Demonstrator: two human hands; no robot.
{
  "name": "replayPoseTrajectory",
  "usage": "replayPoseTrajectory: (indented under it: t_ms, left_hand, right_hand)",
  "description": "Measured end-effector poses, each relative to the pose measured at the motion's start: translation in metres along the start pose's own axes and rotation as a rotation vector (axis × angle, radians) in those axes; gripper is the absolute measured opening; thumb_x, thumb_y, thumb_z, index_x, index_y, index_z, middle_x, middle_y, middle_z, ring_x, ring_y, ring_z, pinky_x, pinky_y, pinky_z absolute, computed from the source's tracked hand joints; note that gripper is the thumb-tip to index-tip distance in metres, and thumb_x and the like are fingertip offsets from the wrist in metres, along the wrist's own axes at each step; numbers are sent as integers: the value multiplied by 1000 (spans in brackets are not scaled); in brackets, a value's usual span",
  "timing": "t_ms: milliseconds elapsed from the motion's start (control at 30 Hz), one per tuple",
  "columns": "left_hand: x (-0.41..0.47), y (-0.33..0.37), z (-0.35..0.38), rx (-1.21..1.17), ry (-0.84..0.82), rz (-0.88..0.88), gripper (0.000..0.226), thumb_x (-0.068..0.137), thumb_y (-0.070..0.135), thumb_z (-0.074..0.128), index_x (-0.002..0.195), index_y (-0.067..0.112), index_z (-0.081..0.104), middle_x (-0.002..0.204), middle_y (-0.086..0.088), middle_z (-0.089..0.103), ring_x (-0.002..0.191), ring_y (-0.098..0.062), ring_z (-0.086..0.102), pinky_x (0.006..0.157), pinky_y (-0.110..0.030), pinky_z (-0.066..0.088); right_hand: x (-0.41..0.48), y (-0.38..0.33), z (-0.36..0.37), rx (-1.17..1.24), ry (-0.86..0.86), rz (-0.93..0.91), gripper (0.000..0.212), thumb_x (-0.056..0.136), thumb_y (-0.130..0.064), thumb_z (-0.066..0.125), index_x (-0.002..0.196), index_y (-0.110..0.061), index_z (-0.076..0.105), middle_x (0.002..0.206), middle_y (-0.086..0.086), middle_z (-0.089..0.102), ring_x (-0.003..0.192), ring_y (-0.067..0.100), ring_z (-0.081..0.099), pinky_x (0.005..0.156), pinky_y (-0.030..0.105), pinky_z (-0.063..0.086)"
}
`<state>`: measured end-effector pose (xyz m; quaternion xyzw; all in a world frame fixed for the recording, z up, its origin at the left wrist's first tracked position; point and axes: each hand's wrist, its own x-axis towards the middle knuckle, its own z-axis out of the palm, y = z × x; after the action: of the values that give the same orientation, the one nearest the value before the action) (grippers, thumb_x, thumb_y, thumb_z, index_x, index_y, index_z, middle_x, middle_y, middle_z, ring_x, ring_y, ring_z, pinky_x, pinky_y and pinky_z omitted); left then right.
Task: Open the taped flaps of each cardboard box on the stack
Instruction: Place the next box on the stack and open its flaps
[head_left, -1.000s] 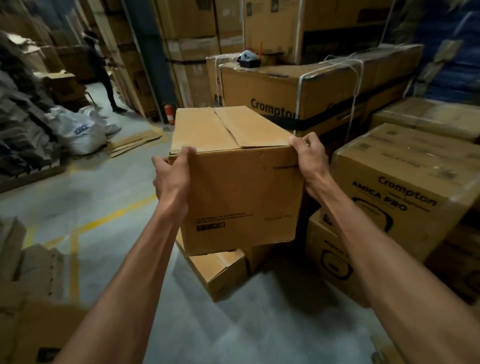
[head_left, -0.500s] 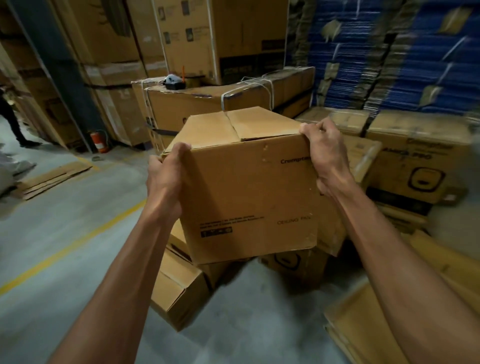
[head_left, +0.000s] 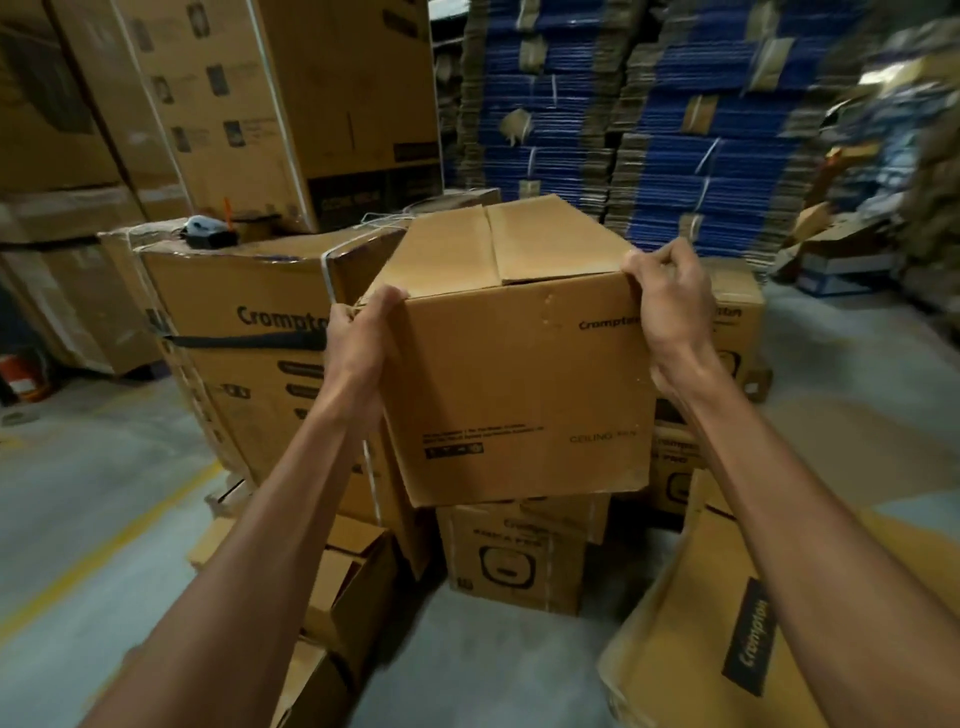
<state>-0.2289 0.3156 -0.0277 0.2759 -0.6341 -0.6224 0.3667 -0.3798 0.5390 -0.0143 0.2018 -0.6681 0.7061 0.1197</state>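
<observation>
Warehouse floor, stacked cartons around. We carry plain brown cardboard box (head_left: 519, 374), left hand (head_left: 358, 343) and right hand (head_left: 670, 306) gripping top corners. Set down level, flaps up.

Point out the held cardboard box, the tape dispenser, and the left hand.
Held brown cardboard box (head_left: 519, 384), head view, front face.
Grey-and-black tape dispenser (head_left: 208, 232), head view, body, atop the strapped carton.
Left hand (head_left: 358, 343), head view, back of hand.
</observation>
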Motion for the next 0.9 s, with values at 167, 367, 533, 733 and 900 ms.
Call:
replayPoseTrajectory:
  t_ms: [167, 367, 533, 733, 900]
  left_hand:
    - [77, -16, 29, 32, -92, 22, 54, 86, 58, 64, 123, 24, 45, 114, 1, 54, 108, -25, 57, 98, -57, 50]
    - [185, -44, 52, 37, -184, 16, 53, 88, 56, 64, 125, 25, 43, 113, 5, 52, 110, -23, 55, 100, -56, 48]
    - [271, -60, 67, 50, -281, 11, 52, 85, 58, 65, 117, 21, 48, 115, -1, 55, 108, -24, 56, 92, -47, 49]
    - [331, -83, 98, 73, -361, 5, 64, 72, 68, 65, 111, 21, 49, 114, -4, 59, 102, -22, 58, 86, -46, 49]
    - [361, -120, 122, 104, -433, -52, 48, 92, 53, 65, 114, 16, 44, 107, -1, 55, 91, -13, 52, 70, -35, 40]
  right_hand:
    - [32, 38, 27, -38, 120, 22, 22, 97, -35, 58, 91, -17, 46, 83, -6, 51, 73, 9, 47, 63, 32, 37]
    - [86, 83, 84, -35, 192, 44, 21, 99, -31, 59, 90, -17, 46, 84, -6, 53, 71, 8, 50, 60, 28, 39]
    - [129, 123, 130, -45, 249, 70, 24, 100, -29, 58, 84, -21, 43, 77, -5, 53, 64, 2, 52, 57, 25, 40]
    - [170, 159, 151, -95, 289, 133, 12, 101, -26, 59, 94, -24, 49, 95, -9, 57, 70, -6, 55, 61, 19, 42]
    - [186, 192, 153, -223, 237, 207, 21, 105, -33, 52, 99, -13, 47, 89, -3, 57, 77, 16, 56, 66, 35, 43]
